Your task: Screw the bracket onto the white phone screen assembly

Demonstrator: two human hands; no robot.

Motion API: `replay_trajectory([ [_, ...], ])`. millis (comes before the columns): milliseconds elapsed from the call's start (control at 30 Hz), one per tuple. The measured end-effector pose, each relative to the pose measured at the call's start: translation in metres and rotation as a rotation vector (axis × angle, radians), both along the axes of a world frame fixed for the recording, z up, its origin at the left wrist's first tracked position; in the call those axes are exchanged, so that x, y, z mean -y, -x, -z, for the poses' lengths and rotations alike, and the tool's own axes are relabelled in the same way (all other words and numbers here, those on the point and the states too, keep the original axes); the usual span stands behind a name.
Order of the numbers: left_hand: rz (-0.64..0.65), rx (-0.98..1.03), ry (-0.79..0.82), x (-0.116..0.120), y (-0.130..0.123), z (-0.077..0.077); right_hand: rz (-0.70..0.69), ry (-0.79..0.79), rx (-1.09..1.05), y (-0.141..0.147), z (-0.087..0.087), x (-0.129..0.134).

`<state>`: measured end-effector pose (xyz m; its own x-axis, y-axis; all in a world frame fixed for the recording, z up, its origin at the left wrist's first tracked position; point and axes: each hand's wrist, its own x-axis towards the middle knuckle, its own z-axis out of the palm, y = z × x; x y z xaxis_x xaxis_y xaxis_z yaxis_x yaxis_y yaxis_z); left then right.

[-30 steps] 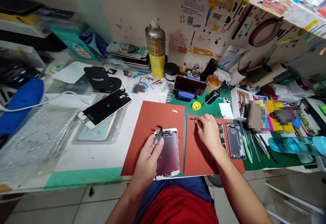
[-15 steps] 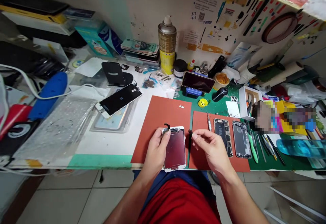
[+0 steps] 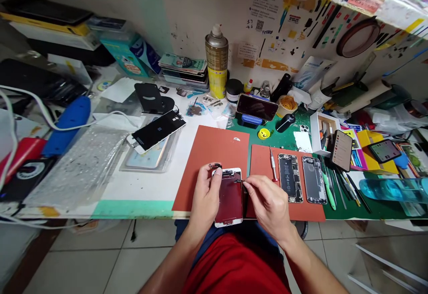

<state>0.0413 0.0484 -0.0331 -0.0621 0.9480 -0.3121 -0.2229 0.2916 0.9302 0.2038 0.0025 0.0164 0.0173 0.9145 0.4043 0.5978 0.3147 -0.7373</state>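
A white-framed phone screen [image 3: 230,200] with a dark red back lies at the front edge of the left brown mat [image 3: 217,151]. Along its upper left side, my left hand [image 3: 207,193] grips it, thumb on top, with a small dark flex part [image 3: 216,166] at the fingertips. My right hand [image 3: 267,200] pinches a small dark piece [image 3: 239,181] over the screen's upper right edge. On the right brown mat [image 3: 261,158] are a screwdriver [image 3: 273,164], an opened phone body [image 3: 290,178] and a phone housing [image 3: 313,180].
Another screen [image 3: 157,131] rests on a plastic case at the left. Behind stand a spray can [image 3: 216,62] and a propped phone [image 3: 257,108]. Pens and tweezers [image 3: 349,189], a white box [image 3: 323,133] and a blue bottle [image 3: 394,190] are at the right.
My right hand has moved left and slightly down, bringing its small dark piece from beside the screen to over its right edge. My left hand stays on the screen. The view has shifted slightly.
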Motion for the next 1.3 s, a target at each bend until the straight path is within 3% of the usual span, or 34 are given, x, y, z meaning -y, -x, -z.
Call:
replay_trajectory([
  [133,-0.027,-0.046,-0.039,0.005,0.003,-0.01,0.019,0.129,-0.173,0.004,-0.001,0.003],
  [300,0.014,0.021,-0.039,0.011,0.004,-0.026,0.109,0.563,-0.78,0.014,0.003,0.005],
  [400,0.025,0.035,-0.063,0.013,0.003,-0.029,0.112,0.644,-0.988,0.018,0.004,0.004],
  [500,0.04,-0.028,-0.087,0.015,0.002,-0.028,0.129,0.668,-1.054,0.022,0.002,0.003],
  [700,0.09,-0.118,-0.046,0.023,0.003,-0.025,0.236,0.589,-0.966,0.029,0.001,0.004],
  [1100,0.166,-0.117,-0.092,0.035,-0.001,-0.025,0.3,0.348,-0.523,0.042,-0.007,0.003],
  [1300,0.186,-0.105,-0.103,0.04,-0.007,-0.032,0.359,0.101,-0.283,0.049,0.002,0.002],
])
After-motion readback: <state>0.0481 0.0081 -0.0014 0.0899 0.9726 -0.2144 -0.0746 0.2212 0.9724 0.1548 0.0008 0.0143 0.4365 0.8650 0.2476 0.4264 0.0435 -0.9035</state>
